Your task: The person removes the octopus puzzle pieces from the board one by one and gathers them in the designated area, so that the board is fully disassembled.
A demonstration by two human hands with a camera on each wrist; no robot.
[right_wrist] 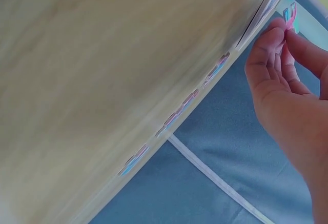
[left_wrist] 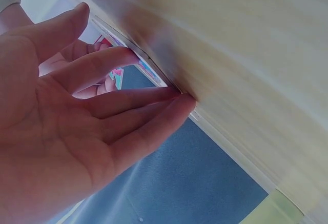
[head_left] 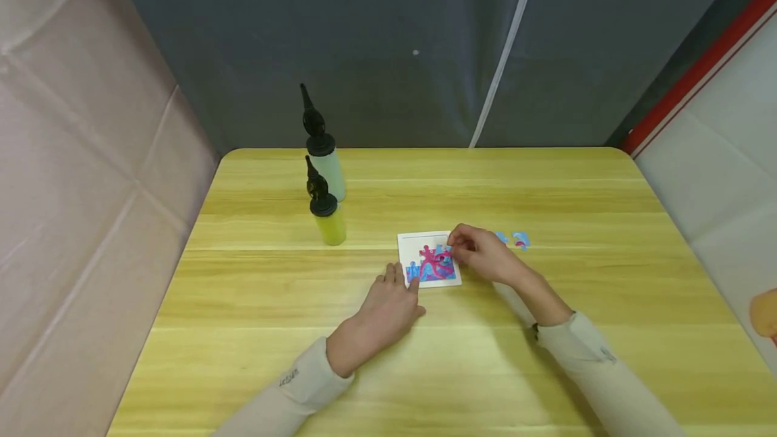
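Note:
A square white puzzle tray [head_left: 419, 240] lies on the table, its lower part filled with joined pink, blue and purple pieces [head_left: 434, 268]. My left hand [head_left: 388, 305] touches the tray's near left corner. In the left wrist view its fingers [left_wrist: 148, 124] are nearly straight and the tips meet the tray's edge. Over the tray's right side, my right hand [head_left: 485, 255] pinches a pink and blue puzzle piece [right_wrist: 290, 18] between thumb and fingertips. The right wrist view shows that piece held above the tray, tilted up from the table.
Loose puzzle pieces [head_left: 521, 240] lie right of the tray, partly hidden by the right hand in the head view; the right wrist view shows them in a row [right_wrist: 178, 112]. Two black-topped pump bottles, one yellow [head_left: 331, 228] and one pale green [head_left: 330, 174], stand left of the tray.

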